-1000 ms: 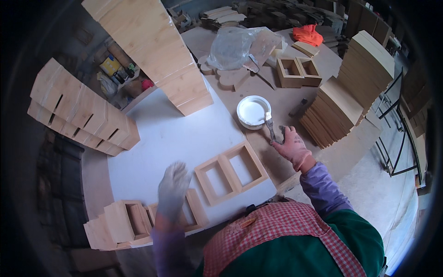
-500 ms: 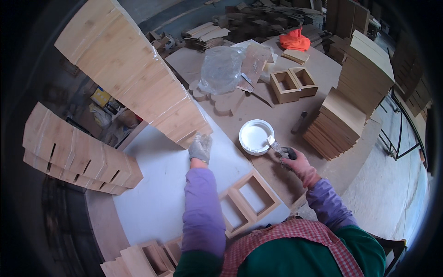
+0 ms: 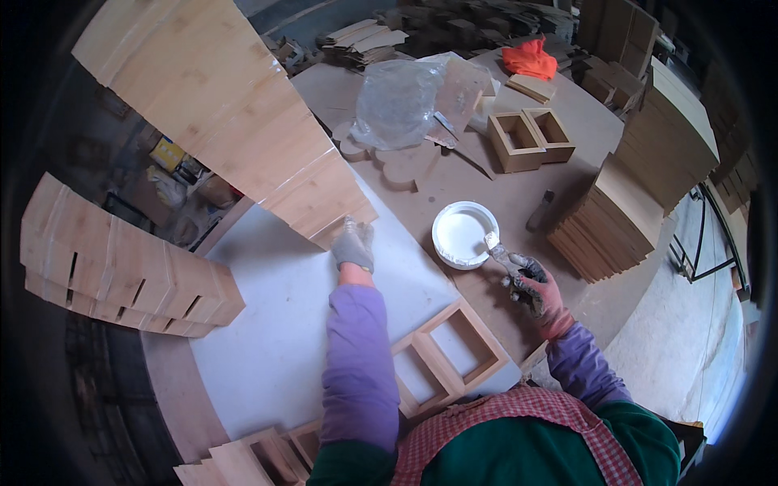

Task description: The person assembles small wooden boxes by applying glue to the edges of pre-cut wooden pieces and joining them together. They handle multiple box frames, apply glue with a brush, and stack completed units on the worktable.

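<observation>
My left hand (image 3: pixel 355 245), in a pale glove, is at the near lower end of a tall stack of wooden boxes (image 3: pixel 235 121). Its fingers are closed on the edge of the lowest box (image 3: pixel 331 230); part of the grip is hidden. In my right hand (image 3: pixel 536 293), gloved and stained dark at the fingers, is a small brush (image 3: pixel 504 254). The brush's white-coated tip is at the right rim of a round white tub (image 3: pixel 441 250) of white paste. A two-opening wooden frame (image 3: pixel 444 366) lies flat on the white board in front of me.
A shorter stack of slotted wooden boxes (image 3: pixel 121 263) stands at left. Thin boards (image 3: pixel 620 206) are piled at right. Beyond the tub are joined wooden boxes (image 3: pixel 519 154), a plastic bag (image 3: pixel 395 105), an orange cloth (image 3: pixel 529 61) and a dark-handled tool (image 3: pixel 540 211). More frames (image 3: pixel 258 455) sit near left.
The view has shifted slightly. My right hand has turned, showing more of its dark-stained fingers, with the brush still by the tub's rim. My left hand stays at the stack's lower end.
</observation>
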